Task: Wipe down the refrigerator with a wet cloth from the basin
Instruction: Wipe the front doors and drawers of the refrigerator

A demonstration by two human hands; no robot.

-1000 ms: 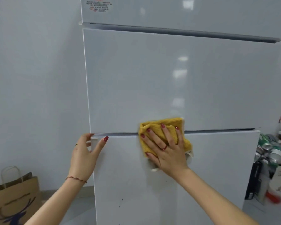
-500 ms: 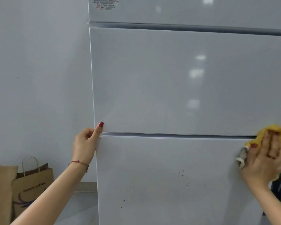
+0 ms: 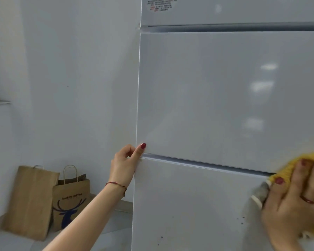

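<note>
My right hand [image 3: 295, 201] has carried the yellow cloth [image 3: 290, 165] from the middle of the refrigerator [image 3: 216, 98] all the way across to the right end of the seam between the middle door and the lower drawer [image 3: 192, 205]. A second ago the cloth sat near the centre of that seam; half a second ago it reached the right side, and it is there now, partly cut off by the edge of view. My fingers [image 3: 297, 176] lie long and flat over the cloth, slightly spread, pressing it against the panel rather than gripping it. A grey-white corner of the cloth pokes out just left of my thumb.

My left hand [image 3: 124, 165] has stayed at the left corner of the seam. Earlier its fingers were looser; now they are curled in at the refrigerator's edge, with the thumb laid up against the front corner and its red nail showing. I judge it is bracing me, and perhaps steadying the drawer.

So one full stroke along the seam looks done. Small dark specks [image 3: 242, 221] still dot the lower drawer front, some just left of my right hand and some further down, so I judge the lower panel needs passes next.

Two brown paper bags [image 3: 43, 200] stand on the floor by the wall, well left of the refrigerator.
</note>
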